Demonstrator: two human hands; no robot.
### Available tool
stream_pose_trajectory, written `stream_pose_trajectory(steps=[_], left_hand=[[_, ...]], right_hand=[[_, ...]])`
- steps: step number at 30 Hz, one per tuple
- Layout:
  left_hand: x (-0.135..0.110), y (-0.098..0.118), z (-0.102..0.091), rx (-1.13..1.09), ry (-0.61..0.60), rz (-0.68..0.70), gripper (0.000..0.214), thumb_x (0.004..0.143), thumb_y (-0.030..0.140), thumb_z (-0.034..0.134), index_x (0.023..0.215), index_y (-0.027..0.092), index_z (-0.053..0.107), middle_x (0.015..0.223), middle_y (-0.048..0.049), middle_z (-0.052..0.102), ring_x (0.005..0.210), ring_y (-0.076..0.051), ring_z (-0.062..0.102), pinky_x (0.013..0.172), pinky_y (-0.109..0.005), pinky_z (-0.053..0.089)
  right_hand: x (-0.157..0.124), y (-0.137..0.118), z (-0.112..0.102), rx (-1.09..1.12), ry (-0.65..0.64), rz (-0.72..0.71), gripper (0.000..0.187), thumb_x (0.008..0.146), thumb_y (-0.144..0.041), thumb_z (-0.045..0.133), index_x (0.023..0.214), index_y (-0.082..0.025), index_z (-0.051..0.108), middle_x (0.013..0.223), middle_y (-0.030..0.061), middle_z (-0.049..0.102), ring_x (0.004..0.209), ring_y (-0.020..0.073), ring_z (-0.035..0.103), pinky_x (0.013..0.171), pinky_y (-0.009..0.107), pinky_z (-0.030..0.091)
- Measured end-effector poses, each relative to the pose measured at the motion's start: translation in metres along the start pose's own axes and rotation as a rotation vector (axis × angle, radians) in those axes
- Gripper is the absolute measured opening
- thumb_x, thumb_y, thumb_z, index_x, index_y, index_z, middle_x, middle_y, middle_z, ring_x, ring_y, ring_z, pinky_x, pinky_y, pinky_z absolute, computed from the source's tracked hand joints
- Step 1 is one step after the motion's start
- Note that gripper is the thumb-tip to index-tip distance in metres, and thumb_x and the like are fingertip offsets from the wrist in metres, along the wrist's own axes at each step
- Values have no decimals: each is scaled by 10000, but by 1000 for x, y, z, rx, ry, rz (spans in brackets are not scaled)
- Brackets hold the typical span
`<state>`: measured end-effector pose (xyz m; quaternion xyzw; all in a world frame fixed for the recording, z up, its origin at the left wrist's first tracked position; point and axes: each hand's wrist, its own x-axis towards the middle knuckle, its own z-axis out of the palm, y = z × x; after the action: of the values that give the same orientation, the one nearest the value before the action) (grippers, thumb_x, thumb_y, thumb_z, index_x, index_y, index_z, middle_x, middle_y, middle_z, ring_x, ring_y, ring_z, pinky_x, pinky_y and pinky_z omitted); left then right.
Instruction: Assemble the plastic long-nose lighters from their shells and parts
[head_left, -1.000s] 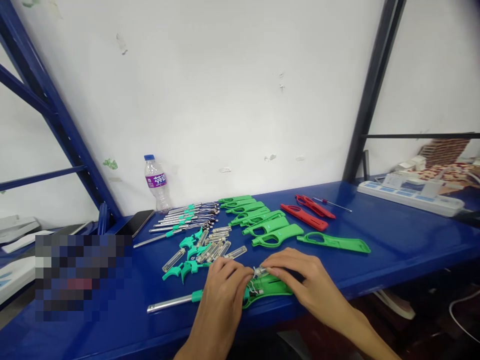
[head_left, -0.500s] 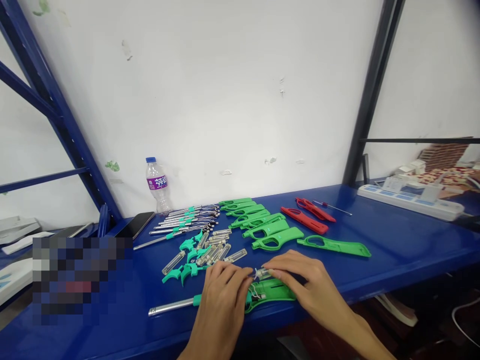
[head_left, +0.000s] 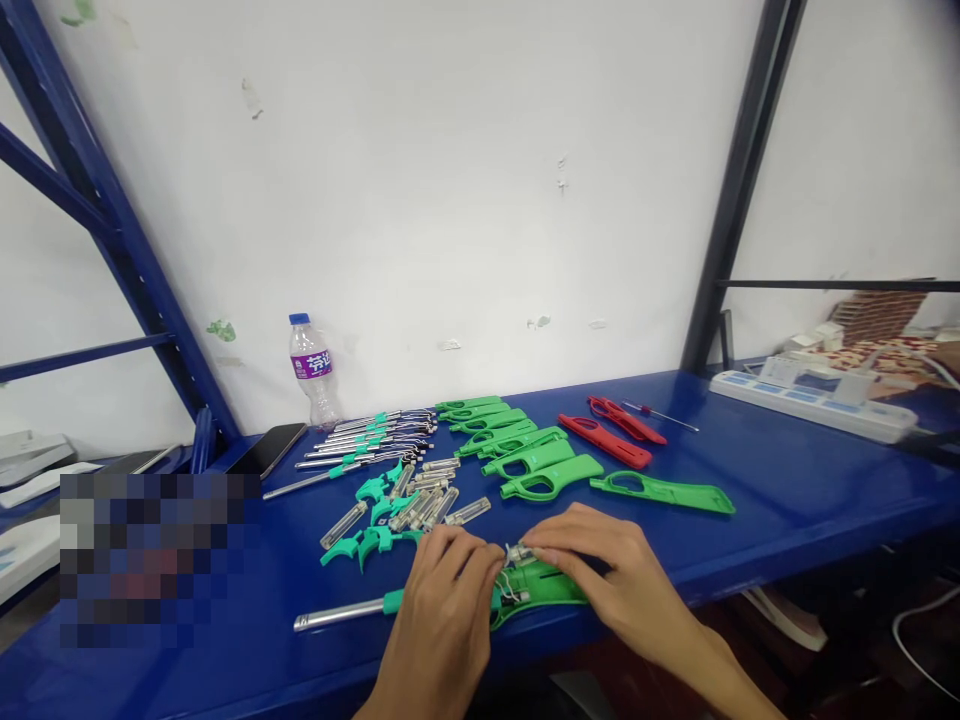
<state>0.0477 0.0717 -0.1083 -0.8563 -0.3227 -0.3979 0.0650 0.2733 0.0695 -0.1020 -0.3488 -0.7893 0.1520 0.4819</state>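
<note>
A green lighter half-shell (head_left: 551,590) lies open side up near the table's front edge, with thin white wires inside. From its front, a metal lighter tube (head_left: 341,613) with a teal collar points left. My left hand (head_left: 446,605) is closed over the front of this shell, its fingertips beside the wires; its exact grip is partly hidden. My right hand (head_left: 622,565) pinches a small clear fuel tank (head_left: 519,552) just above the shell, its valve end facing my left fingertips. Behind the hands lie several loose clear tanks (head_left: 439,508) and teal triggers (head_left: 379,538).
Several metal tubes with wires (head_left: 367,440) and green shells (head_left: 551,478) lie in rows behind. Red shells (head_left: 606,440), another green half-shell (head_left: 664,490) and a screwdriver (head_left: 660,414) lie right. A bottle (head_left: 313,375), phone (head_left: 268,450) and power strip (head_left: 814,405) stand around.
Both hands stay nearly in place, with the clear tank still between the right fingers. The tank's valve end sits slightly closer to the left fingertips. The whole view shifts slightly left.
</note>
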Motion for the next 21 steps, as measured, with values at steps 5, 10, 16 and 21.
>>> stream_pose_trajectory(steps=[5, 10, 16, 21], left_hand=[[-1, -4, 0, 30, 10, -33, 210, 1066, 102, 503, 1089, 232, 666, 984, -24, 759, 904, -233, 652, 840, -407, 526], [0, -5, -1, 15, -2, -99, 165, 1054, 130, 552, 1037, 253, 661, 971, -10, 757, 909, -227, 661, 850, -405, 507], [0, -2, -1, -8, -16, -97, 188, 1060, 105, 519, 1032, 242, 645, 976, -14, 742, 924, -226, 646, 868, -394, 486], [-2, -2, -1, -5, -31, -94, 184, 1067, 98, 513, 1057, 240, 630, 993, -10, 733, 938, -225, 635, 882, -405, 469]], right_hand=[[0, 2, 1, 0, 13, 20, 209, 1075, -232, 620, 1089, -281, 823, 1045, 20, 831, 943, 208, 754, 863, 321, 572], [-1, 4, -1, -16, 29, 17, 211, 1075, -243, 620, 1066, -276, 828, 1041, 32, 833, 945, 225, 757, 866, 338, 584], [-1, 3, -1, -2, 35, -3, 205, 1063, -219, 638, 1083, -281, 833, 1033, 25, 837, 936, 223, 765, 847, 338, 593], [-2, 5, -2, -3, 32, -21, 224, 1061, -215, 638, 1119, -296, 838, 1042, 24, 840, 942, 228, 772, 844, 349, 607]])
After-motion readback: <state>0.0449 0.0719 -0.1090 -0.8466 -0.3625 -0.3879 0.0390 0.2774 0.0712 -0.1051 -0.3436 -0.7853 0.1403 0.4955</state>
